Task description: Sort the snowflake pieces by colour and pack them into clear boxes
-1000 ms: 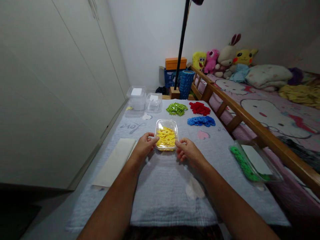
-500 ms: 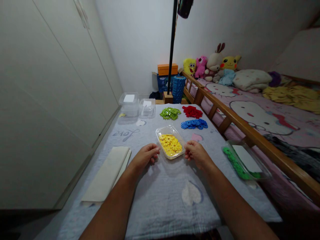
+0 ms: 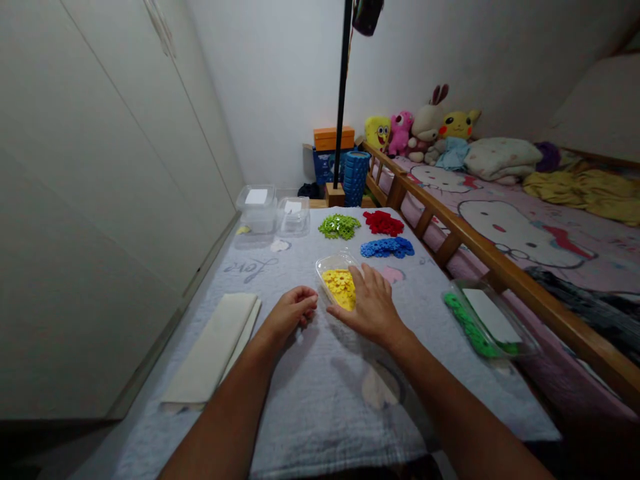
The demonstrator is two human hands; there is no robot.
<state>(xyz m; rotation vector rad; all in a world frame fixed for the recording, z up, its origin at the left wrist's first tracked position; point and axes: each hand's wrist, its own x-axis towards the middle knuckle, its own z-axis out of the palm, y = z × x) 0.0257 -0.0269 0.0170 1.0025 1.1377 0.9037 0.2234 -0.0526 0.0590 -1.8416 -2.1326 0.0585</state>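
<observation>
A clear plastic container (image 3: 323, 268) with yellow flower-shaped pieces (image 3: 340, 285) in it stands mid-table. Over its right and near side my right hand (image 3: 373, 303) is spread, thumb apart from the fingers, hiding part of the yellow pieces; whether it touches the container I cannot tell. My left hand (image 3: 295, 310) rests just left of the container, fingers curled in with the thumb against them, and nothing shows in it. Beyond the container are piles of light green pieces (image 3: 339, 227), red pieces (image 3: 383, 223) and blue pieces (image 3: 387, 247).
On the right edge lies a lidded clear box (image 3: 517, 343) of dark green pieces. Clear containers (image 3: 257, 207) with white labels stand far left. A folded cream cloth (image 3: 213, 350) lies to my left. A wooden bed rail (image 3: 470, 257) runs along the right side.
My right hand has left the container's right side, opened and moved left over it, now covering part of the yellow pieces. My left hand has barely moved.
</observation>
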